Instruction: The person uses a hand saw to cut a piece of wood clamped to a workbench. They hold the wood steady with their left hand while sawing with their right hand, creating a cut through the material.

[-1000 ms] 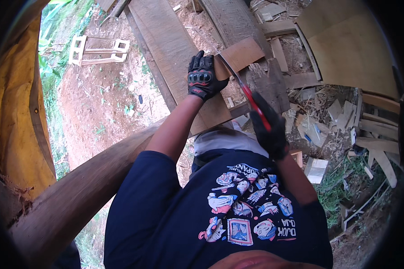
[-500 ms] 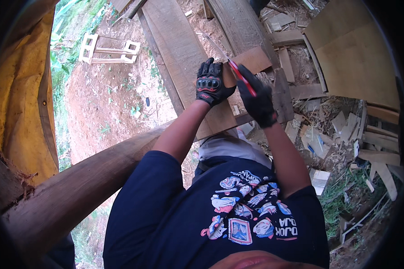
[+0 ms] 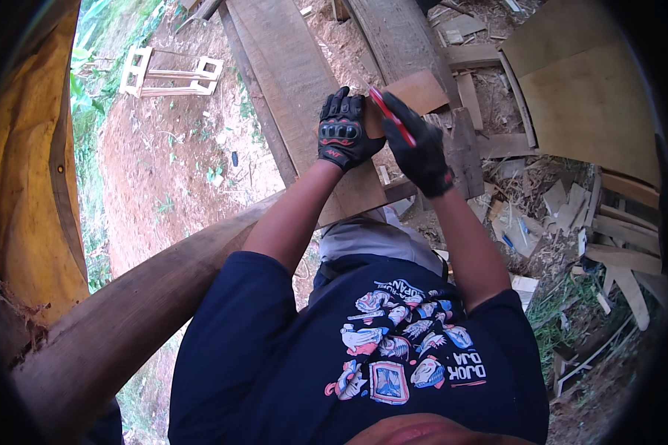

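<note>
My left hand (image 3: 341, 132), in a black glove with hard knuckle guards, lies with its fingers stretched forward over a short brown wood piece (image 3: 421, 92), pressing it onto a wide plank (image 3: 286, 52). Just right of it, my gloved right hand (image 3: 419, 148) is closed round the red handle of a hand saw (image 3: 393, 115). The saw's blade barely shows beyond the handle, where it crosses the short piece between my two hands. That piece sticks out to the right, over the gap toward a second, darker beam (image 3: 397, 41).
A round log (image 3: 141, 285) runs along the left, beside a yellow-orange sheet (image 3: 26, 163). A small wooden frame (image 3: 174, 74) stands on the dirt at far left. Plywood (image 3: 594, 89) leans at the right above piled offcuts (image 3: 623, 230) and scraps.
My right hand and the saw have shifted slightly left and forward, and less blade shows now. My left hand stays on the wood piece; the whole view has shifted a little.
</note>
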Motion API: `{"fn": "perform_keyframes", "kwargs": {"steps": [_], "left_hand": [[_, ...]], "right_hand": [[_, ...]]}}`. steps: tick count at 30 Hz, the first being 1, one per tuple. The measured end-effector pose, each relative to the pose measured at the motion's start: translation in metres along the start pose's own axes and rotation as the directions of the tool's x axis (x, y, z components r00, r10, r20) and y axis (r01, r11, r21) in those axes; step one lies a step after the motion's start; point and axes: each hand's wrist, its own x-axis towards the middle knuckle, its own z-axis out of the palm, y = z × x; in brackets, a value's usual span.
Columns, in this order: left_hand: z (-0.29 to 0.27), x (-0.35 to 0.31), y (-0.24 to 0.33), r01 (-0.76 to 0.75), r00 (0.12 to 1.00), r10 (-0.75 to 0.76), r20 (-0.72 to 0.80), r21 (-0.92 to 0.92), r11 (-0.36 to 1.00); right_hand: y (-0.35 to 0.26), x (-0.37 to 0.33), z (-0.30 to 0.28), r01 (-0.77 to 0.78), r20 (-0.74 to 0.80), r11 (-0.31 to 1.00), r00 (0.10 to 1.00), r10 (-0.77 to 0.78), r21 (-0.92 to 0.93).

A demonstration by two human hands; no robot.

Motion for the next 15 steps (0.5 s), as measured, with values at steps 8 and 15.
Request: {"fn": "perform_keyframes", "kwargs": {"steps": [8, 15], "left_hand": [[0.001, -0.006, -0.003, 0.019, 0.998, -0.019, -0.062, 0.005, 1.0], [0.001, -0.006, -0.003, 0.092, 0.994, -0.093, -0.049, -0.005, 0.996]], "right_hand": [[-0.057, -0.113, -0.065, -0.251, 0.022, 0.964, 0.968, 0.25, 0.093], [-0.067, -0.089, -0.075, -0.131, -0.019, 0.99, 0.991, 0.132, 0.058]]}}
